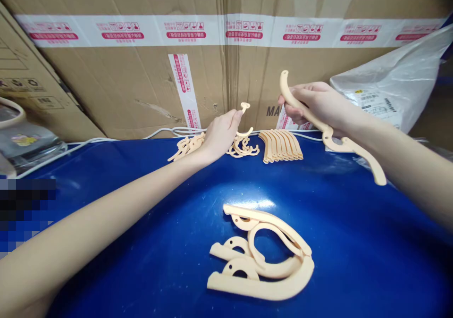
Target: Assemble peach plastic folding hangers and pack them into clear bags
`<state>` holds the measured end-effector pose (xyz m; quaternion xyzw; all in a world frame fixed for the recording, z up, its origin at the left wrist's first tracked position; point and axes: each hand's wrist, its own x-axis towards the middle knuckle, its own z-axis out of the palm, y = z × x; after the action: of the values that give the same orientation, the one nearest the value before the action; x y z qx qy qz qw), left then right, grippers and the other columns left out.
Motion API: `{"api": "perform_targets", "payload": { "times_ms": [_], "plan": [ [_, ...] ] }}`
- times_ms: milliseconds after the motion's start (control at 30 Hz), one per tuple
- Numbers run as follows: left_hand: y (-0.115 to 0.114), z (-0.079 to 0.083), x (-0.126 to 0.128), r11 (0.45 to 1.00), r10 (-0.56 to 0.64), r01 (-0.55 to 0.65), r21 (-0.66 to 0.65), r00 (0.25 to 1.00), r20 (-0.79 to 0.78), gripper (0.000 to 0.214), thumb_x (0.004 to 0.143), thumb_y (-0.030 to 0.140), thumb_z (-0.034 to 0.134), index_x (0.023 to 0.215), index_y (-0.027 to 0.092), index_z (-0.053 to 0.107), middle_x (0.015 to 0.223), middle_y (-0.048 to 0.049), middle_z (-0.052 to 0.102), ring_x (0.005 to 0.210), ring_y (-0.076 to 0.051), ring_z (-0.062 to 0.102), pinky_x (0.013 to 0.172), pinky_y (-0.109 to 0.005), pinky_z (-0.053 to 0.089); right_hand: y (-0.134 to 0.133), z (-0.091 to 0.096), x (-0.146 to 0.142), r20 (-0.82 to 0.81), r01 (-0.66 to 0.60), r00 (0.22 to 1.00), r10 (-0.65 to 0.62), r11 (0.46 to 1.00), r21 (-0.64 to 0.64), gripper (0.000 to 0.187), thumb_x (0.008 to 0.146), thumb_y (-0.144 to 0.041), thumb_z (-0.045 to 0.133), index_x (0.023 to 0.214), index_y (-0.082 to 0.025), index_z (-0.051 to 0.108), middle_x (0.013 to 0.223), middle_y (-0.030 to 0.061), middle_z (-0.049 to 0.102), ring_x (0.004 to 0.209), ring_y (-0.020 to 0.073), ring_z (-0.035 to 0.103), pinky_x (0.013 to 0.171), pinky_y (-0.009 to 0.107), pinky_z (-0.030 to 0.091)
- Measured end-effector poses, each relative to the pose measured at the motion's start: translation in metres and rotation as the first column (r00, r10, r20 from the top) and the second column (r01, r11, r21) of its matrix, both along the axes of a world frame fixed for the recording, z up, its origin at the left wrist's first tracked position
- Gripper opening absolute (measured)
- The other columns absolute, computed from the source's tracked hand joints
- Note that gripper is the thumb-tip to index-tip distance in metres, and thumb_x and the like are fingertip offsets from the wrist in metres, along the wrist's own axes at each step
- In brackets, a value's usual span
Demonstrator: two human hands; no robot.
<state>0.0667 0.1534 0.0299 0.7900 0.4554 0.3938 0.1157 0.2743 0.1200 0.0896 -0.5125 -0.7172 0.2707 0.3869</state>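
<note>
Over the small parts at the back of the table, my left hand (222, 134) pinches a cream plastic hanger hook (245, 105). Part of that hook is covered by my fingers. My right hand (313, 102) grips a long curved hanger arm (368, 158), lifted above the table and slanting down to the right. Loose hooks (241, 147) lie below and beside my left hand. To their right is a row of curved hanger arms (282, 146) set side by side. Nearer to me, several folding hanger pieces (262, 287) lie together on the blue surface.
The blue tabletop (148, 242) meets large cardboard boxes (141, 82) at the back. A white cable (88, 141) runs along that edge. On the right stands a clear plastic bag (392, 87) with a label. A clear container (28, 138) stands at the left.
</note>
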Motion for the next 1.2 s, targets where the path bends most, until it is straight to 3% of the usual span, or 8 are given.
{"api": "perform_targets", "payload": {
  "times_ms": [233,367,467,567,700,900,1033,1200],
  "plan": [
    [0.016,-0.006,0.012,0.961,0.024,-0.059,-0.269,0.991,-0.130,0.025,0.082,0.034,0.065,0.063,0.018,0.062,0.055,-0.0024,0.055,0.057,-0.018,0.052,0.059,-0.030,0.034,0.005,-0.005,0.006,-0.440,-0.018,0.898,-0.029,0.995,-0.103,0.010,0.089,-0.014,0.044,0.089,-0.022,0.047,0.069,0.0008,0.065,0.055,0.0114,0.054,0.048,0.022,0.038],
    [0.011,0.015,0.009,0.937,0.022,-0.030,-0.348,0.999,-0.027,0.047,0.097,0.050,0.037,0.086,0.017,0.068,0.080,-0.0092,0.068,0.071,-0.020,0.062,0.063,-0.030,0.043,0.009,-0.006,0.008,-0.565,0.059,0.824,-0.042,0.998,0.012,0.018,0.082,-0.004,0.050,0.080,-0.021,0.048,0.076,0.0043,0.071,0.073,0.0130,0.067,0.071,0.026,0.053],
    [0.007,0.035,0.001,0.783,-0.192,0.275,-0.558,0.960,0.203,0.073,0.100,0.059,0.011,0.087,0.018,0.070,0.090,-0.0106,0.071,0.079,-0.019,0.066,0.067,-0.029,0.050,0.009,-0.005,0.009,-0.591,0.150,0.806,-0.036,0.978,0.144,0.024,0.074,0.001,0.059,0.075,-0.021,0.049,0.085,0.0045,0.072,0.083,0.0143,0.070,0.080,0.029,0.054],
    [0.000,0.047,-0.004,0.585,-0.214,0.520,-0.622,0.839,0.500,0.037,0.102,0.039,0.042,0.082,0.017,0.064,0.081,-0.0042,0.065,0.073,-0.012,0.064,0.072,-0.023,0.051,0.007,-0.005,0.012,-0.524,0.202,0.851,-0.025,0.937,0.285,0.029,0.069,0.001,0.065,0.069,-0.022,0.047,0.095,0.0085,0.072,0.087,0.0165,0.070,0.080,0.031,0.055],
    [-0.015,0.051,0.003,0.703,-0.085,0.456,-0.546,0.816,0.572,0.025,0.101,0.018,0.046,0.077,0.015,0.052,0.072,-0.0008,0.060,0.057,-0.007,0.057,0.063,-0.021,0.048,0.004,-0.005,0.016,-0.020,0.108,0.993,-0.115,0.849,0.517,0.019,0.075,-0.013,0.068,0.083,-0.022,0.054,0.098,0.0097,0.073,0.092,0.0209,0.069,0.085,0.034,0.052],
    [-0.041,0.054,0.024,0.837,-0.078,0.304,-0.454,0.889,0.451,0.025,0.104,0.014,0.031,0.082,0.018,0.043,0.056,0.0049,0.048,0.040,-0.004,0.040,0.043,-0.018,0.029,0.000,-0.018,0.007,0.607,-0.096,0.686,-0.402,0.777,0.622,0.025,0.096,-0.033,0.047,0.105,-0.018,0.065,0.085,0.0103,0.072,0.073,0.0250,0.066,0.062,0.034,0.040],
    [-0.043,0.053,0.026,0.844,-0.136,0.324,-0.427,0.900,0.415,0.029,0.105,0.016,0.029,0.079,0.019,0.040,0.053,0.0091,0.028,0.042,-0.003,0.031,0.047,-0.018,0.026,-0.004,-0.027,-0.009,0.558,-0.056,0.764,-0.324,0.828,0.558,0.030,0.097,-0.035,0.042,0.087,-0.015,0.063,0.061,0.0073,0.058,0.058,0.0218,0.056,0.057,0.033,0.035],
    [-0.035,0.043,0.014,0.973,-0.131,0.153,-0.175,0.983,0.130,0.022,0.102,0.025,0.039,0.084,0.018,0.049,0.058,0.0041,0.044,0.050,-0.008,0.045,0.052,-0.021,0.030,0.005,-0.026,-0.015,0.034,-0.080,0.996,0.077,0.993,0.082,0.023,0.091,-0.024,0.040,0.076,-0.020,0.056,0.056,0.0012,0.052,0.047,0.0145,0.049,0.053,0.031,0.044]
  ]
}}
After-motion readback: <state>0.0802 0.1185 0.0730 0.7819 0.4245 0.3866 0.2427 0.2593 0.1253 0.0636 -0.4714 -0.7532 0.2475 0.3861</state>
